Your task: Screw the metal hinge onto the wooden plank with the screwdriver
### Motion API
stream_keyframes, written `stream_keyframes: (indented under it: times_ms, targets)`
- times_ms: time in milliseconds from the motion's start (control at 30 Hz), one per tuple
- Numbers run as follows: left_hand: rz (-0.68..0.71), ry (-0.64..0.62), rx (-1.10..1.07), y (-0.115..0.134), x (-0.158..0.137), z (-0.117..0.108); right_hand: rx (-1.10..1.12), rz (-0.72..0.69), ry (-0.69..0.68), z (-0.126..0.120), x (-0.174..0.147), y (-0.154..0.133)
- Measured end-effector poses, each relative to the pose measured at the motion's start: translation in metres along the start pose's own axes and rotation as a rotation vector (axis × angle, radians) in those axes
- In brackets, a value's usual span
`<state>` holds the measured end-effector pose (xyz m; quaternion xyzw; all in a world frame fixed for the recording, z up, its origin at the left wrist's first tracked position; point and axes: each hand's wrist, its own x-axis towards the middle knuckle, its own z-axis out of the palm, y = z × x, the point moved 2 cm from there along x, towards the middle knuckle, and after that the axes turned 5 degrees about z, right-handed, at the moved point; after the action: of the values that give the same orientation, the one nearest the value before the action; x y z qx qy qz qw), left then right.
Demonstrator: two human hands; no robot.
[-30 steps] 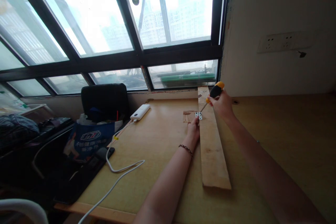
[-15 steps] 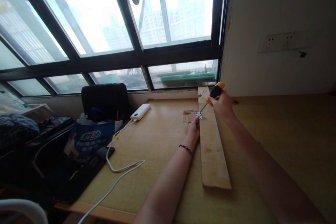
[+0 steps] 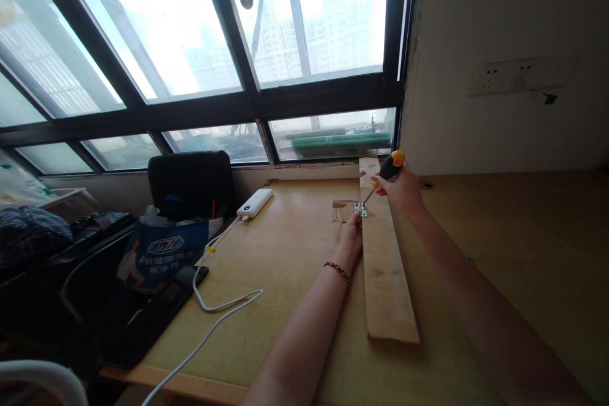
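A long wooden board (image 3: 387, 279) lies lengthwise on the table, and a small wooden piece (image 3: 343, 210) sits against its left edge. Across the seam between them is a silver metal hinge (image 3: 361, 209) with screw holes. My right hand (image 3: 402, 190) grips a screwdriver (image 3: 392, 165) with a yellow and black handle, tilted, its tip down on the hinge. My left hand (image 3: 351, 238) is closed at the near edge of the hinge, its fingertips pressing there beside the small piece; part of its grip is hidden.
A white power bank (image 3: 254, 203) with a white cable (image 3: 228, 308) lies on the table (image 3: 295, 254) to the left. Beyond the table's left edge stand a black chair (image 3: 190, 181) and a blue bag (image 3: 162, 254). Windows and a wall close off the far side.
The screwdriver's handle has tipped slightly and my right-hand fingers have shifted on it. My left hand, the hinge and both wooden pieces stay in place.
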<state>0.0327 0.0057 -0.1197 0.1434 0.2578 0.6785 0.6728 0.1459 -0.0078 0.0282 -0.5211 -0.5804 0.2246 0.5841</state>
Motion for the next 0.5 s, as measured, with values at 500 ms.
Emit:
stream_keyframes:
  times_ms: [500]
  targets:
    - [0.021, 0.027, -0.003, 0.002, -0.004, 0.005, -0.160, -0.090, 0.087, 0.002, 0.001, 0.010]
